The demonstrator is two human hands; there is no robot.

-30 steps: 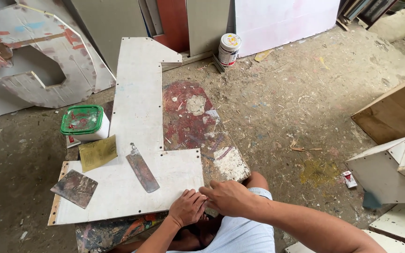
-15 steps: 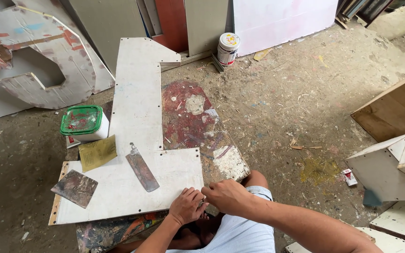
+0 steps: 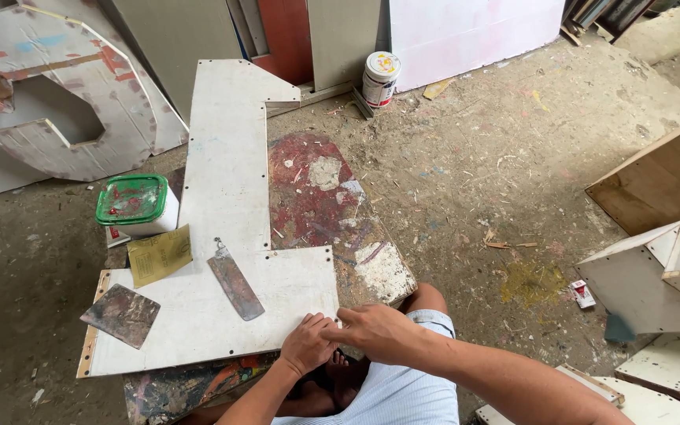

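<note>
Right now both hands meet at the near right corner of the white L-shaped board (image 3: 222, 299), which lies flat on a paint-stained bench (image 3: 332, 205) low to the floor. The left hand (image 3: 306, 344) rests on the board's near edge with fingers curled down onto it; the right hand (image 3: 377, 330) lies just beside it, fingers together and pressed at the corner. Whether either hand pinches something small I cannot tell.

The corner they press seems to overhang the bench, so hard downward pressure could tip or slide the board, and the loose things on it would go with it: the long scraper (image 3: 235, 284) near the middle, the square dark scraper (image 3: 120, 315) at the near left, which already juts past the board's left edge, and the yellow sandpaper (image 3: 160, 254). A splinter from the raw edge looks possible for bare fingers.

Room is tight on the near side, where the person's knees and feet sit under the board. To the left, the tub with a green lid (image 3: 136, 206) stands touching the board's edge. To the right the floor lies open until the wooden boxes (image 3: 655, 267). Far off, a paint can (image 3: 381, 77) stands well apart.
</note>
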